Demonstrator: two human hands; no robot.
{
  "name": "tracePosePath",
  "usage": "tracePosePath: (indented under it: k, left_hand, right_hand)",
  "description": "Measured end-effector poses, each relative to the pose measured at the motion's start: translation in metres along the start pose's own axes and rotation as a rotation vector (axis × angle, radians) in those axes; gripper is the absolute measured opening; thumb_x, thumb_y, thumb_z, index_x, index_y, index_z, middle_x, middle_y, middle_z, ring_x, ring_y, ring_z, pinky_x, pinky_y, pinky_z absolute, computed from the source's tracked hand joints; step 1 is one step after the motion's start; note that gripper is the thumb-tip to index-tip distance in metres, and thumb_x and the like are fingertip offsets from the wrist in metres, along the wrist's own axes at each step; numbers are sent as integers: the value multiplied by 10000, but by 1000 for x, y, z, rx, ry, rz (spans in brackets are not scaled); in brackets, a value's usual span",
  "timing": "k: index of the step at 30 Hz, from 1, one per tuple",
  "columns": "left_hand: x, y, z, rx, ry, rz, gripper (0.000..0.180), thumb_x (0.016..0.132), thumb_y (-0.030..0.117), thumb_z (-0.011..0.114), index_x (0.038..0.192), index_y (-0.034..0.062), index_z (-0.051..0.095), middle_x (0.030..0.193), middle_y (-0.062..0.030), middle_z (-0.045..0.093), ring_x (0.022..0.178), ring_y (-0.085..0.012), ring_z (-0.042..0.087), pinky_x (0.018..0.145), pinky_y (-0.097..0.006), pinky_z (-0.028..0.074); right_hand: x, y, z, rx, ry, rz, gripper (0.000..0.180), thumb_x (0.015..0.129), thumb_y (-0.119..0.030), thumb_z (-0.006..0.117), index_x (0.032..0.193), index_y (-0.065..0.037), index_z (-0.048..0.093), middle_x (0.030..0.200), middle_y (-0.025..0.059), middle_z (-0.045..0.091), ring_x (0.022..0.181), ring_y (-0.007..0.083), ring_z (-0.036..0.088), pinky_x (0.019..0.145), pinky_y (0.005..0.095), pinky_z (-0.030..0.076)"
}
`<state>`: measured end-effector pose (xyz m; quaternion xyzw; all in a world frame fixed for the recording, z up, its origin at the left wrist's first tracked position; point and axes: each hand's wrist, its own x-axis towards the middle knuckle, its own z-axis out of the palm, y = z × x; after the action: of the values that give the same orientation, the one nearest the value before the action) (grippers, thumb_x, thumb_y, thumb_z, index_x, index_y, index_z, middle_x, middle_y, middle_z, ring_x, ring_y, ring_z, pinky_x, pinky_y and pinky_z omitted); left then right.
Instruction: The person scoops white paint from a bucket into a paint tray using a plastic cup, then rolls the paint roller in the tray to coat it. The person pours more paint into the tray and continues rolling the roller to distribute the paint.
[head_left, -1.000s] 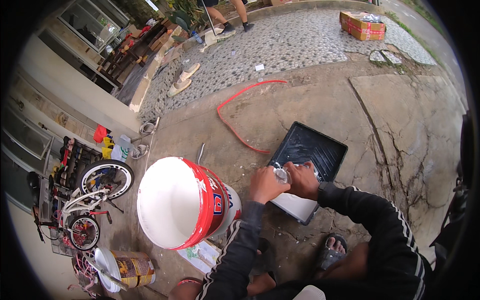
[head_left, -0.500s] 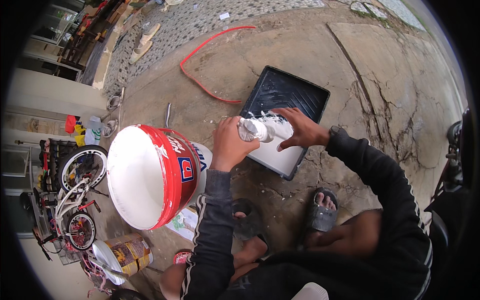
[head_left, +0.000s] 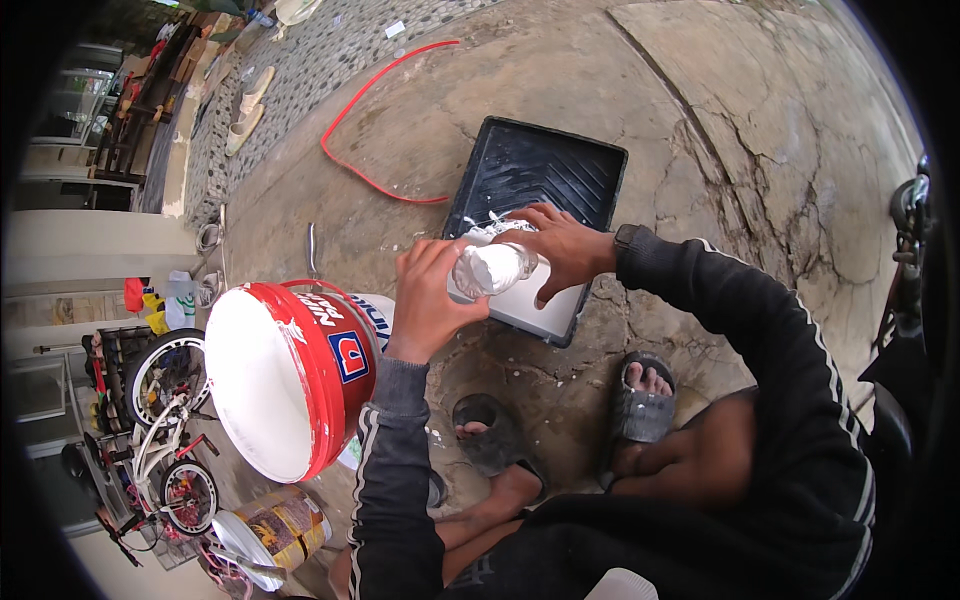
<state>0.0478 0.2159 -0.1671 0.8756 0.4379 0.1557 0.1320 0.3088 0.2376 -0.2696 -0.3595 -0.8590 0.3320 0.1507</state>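
Note:
Over a black paint tray (head_left: 545,160), I hold a clear plastic container (head_left: 497,268) smeared with white paint; its exact kind is hard to make out. My left hand (head_left: 428,300) grips its near left side, fingers over the top and thumb underneath. My right hand (head_left: 568,250) curves round the far right side, fingertips against it and thumb held lower, apart from the fingers. White paint (head_left: 545,318) fills the near end of the tray. Left of my forearm is a large red-rimmed paint bucket (head_left: 345,385), its white lid or opening facing left.
A red strip (head_left: 345,168) lies bent on the cracked concrete beyond the tray. A smaller paint can (head_left: 290,530) and a child's bicycle (head_left: 160,450) are at the left. My sandalled feet (head_left: 645,405) are close below the tray. Shoes (head_left: 245,125) lie at the far left.
My right hand has closed in from the right onto the plastic container. The container has turned so its rounded white end faces me more. The whole view has shifted slightly.

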Motion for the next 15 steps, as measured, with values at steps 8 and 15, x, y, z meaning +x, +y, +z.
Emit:
tracePosePath:
  k: [8, 15]
  left_hand:
    - [-6, 8, 5, 156, -92, 245, 590, 635, 134, 811, 1203, 87, 661, 1182, -47, 658, 1154, -256, 593, 1010, -460, 399]
    - [-18, 17, -4, 371, -76, 407, 473, 738, 132, 805, 1193, 107, 679, 1195, -6, 654, 1175, -203, 595, 997, -468, 407]
  right_hand:
    - [15, -12, -20, -204, -3, -127, 1192, 495, -300, 988, 1548, -356, 433, 1601, 162, 336, 1504, 451, 247, 1114, 616, 349]
    - [10, 12, -21, -387, -139, -98, 1127, 470, -200, 958, 1481, -390, 497, 1614, 144, 333, 1519, 414, 249, 1100, 583, 383]
